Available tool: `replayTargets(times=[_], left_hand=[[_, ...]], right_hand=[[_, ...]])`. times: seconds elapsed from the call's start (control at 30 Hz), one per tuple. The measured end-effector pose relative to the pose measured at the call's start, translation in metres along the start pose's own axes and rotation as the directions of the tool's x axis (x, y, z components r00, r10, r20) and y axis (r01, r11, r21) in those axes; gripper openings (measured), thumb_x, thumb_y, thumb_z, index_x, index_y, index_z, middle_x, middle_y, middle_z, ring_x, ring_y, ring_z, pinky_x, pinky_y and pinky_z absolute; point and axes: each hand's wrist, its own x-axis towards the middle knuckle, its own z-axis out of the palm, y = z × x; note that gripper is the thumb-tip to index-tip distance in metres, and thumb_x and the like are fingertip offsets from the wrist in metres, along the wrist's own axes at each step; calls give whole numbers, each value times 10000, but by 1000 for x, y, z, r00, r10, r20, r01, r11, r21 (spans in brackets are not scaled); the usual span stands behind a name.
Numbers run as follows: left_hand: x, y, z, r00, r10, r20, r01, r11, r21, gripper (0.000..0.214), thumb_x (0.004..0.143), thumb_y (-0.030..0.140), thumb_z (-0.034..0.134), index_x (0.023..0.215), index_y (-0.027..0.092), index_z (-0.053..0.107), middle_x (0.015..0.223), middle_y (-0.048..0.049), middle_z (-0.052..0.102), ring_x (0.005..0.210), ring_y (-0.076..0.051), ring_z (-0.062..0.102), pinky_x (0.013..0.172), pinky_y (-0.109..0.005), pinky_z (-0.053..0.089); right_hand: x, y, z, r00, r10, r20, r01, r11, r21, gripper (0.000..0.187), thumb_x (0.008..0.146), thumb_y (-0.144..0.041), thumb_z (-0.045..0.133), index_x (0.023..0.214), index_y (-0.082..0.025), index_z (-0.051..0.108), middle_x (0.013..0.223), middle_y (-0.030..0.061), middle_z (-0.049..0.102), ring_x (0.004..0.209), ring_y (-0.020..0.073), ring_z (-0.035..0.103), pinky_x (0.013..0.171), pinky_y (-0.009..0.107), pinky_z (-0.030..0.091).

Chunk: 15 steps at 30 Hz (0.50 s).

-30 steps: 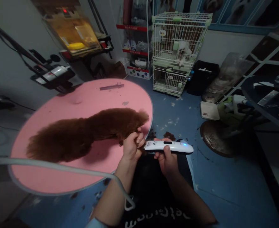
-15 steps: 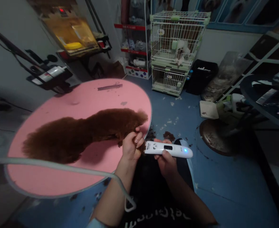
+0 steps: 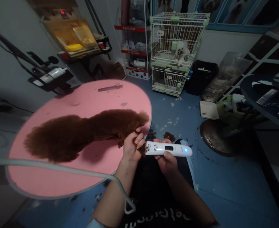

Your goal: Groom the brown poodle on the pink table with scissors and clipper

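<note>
A curly brown dog (image 3: pixel 87 133) stands on a round pink grooming table (image 3: pixel 65 186), stretched across its middle. At the table's right edge my left hand (image 3: pixel 133 146) is closed around one of the dog's paws. A bit of brown fur shows between that hand and the clipper head. My right hand (image 3: pixel 168 162) grips a white hair clipper (image 3: pixel 169 148) with a blue light lit near its far end. The clipper's blade end points left and meets the brown fur beside my left fingers; the exact contact is hard to see.
A grey grooming arm (image 3: pixel 82 171) crosses in front of the table. Scissors and a comb (image 3: pixel 109 87) lie at its back edge. Behind stand a wire cage (image 3: pixel 177 41) holding a white dog and a black bin (image 3: pixel 202 77). Fur clumps (image 3: pixel 169 136) litter the blue floor.
The view shifts very slightly. Both hands keep their holds, and the clipper stays at the paw with only a tiny movement; more brown fur shows at its blade end.
</note>
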Motion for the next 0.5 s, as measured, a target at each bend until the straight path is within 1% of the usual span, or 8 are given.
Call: replayTargets(times=[0.1, 0.17, 0.23, 0.27, 0.3, 0.37, 0.4, 0.5], left_hand=[[3, -2, 0, 1000, 15, -22, -15, 999, 29, 172, 652, 2, 396, 681, 159, 459, 411, 106, 227, 265, -27, 208, 267, -127, 172], [5, -4, 2, 996, 80, -47, -78, 996, 30, 172, 627, -13, 408, 670, 144, 464, 455, 93, 330, 286, -10, 239, 268, -120, 177], [6, -6, 3, 987, 147, -65, -146, 989, 20, 176, 595, -28, 419, 664, 127, 465, 563, 66, 456, 317, 13, 272, 266, -111, 176], [7, -7, 4, 983, 171, -71, -170, 985, 19, 179, 582, -32, 424, 665, 120, 467, 620, 55, 494, 330, 21, 281, 265, -107, 176], [7, -8, 5, 980, 187, -73, -186, 982, 21, 181, 573, -34, 429, 665, 117, 468, 655, 49, 508, 338, 26, 284, 265, -106, 178], [7, -8, 7, 978, 195, -74, -193, 981, 34, 177, 568, -31, 436, 660, 115, 472, 654, 54, 487, 339, 24, 271, 265, -108, 185], [7, -9, 7, 979, 192, -74, -189, 981, 39, 174, 569, -30, 436, 657, 115, 473, 644, 57, 472, 340, 21, 266, 265, -110, 187], [7, -8, 7, 985, 156, -79, -152, 987, 48, 169, 579, -24, 426, 650, 123, 469, 592, 68, 413, 336, 8, 241, 265, -122, 183]], right_hand=[[-2, 3, -2, 1000, -18, 9, 18, 996, -82, 467, 699, -523, 697, 1048, -273, 513, 1129, 63, 664, 552, 112, 541, 500, 261, 447], [-7, 3, -4, 994, -110, 10, 109, 976, -190, 449, 740, -562, 657, 1049, -277, 499, 1166, 71, 642, 600, 129, 572, 542, 291, 485], [-16, -2, -5, 968, -252, 23, 244, 910, -335, 413, 744, -542, 672, 1001, -274, 489, 1117, 59, 643, 745, 174, 623, 646, 330, 526], [-21, -6, -4, 953, -298, 46, 290, 865, -410, 393, 749, -516, 680, 984, -271, 484, 1094, 57, 641, 845, 202, 633, 724, 361, 534], [-27, -11, -3, 946, -313, 80, 312, 822, -476, 367, 762, -482, 683, 978, -267, 479, 1089, 58, 638, 941, 225, 627, 803, 395, 527], [-38, -22, 2, 948, -281, 152, 317, 762, -565, 301, 807, -399, 664, 994, -265, 470, 1124, 66, 627, 1066, 243, 598, 911, 441, 489], [-42, -27, 5, 951, -251, 182, 310, 746, -590, 271, 829, -351, 647, 1010, -268, 464, 1156, 68, 619, 1100, 240, 589, 937, 448, 476], [-47, -36, 11, 944, -210, 254, 325, 713, -621, 265, 847, -251, 621, 1049, -287, 453, 1212, 58, 602, 1148, 228, 576, 953, 436, 471]])
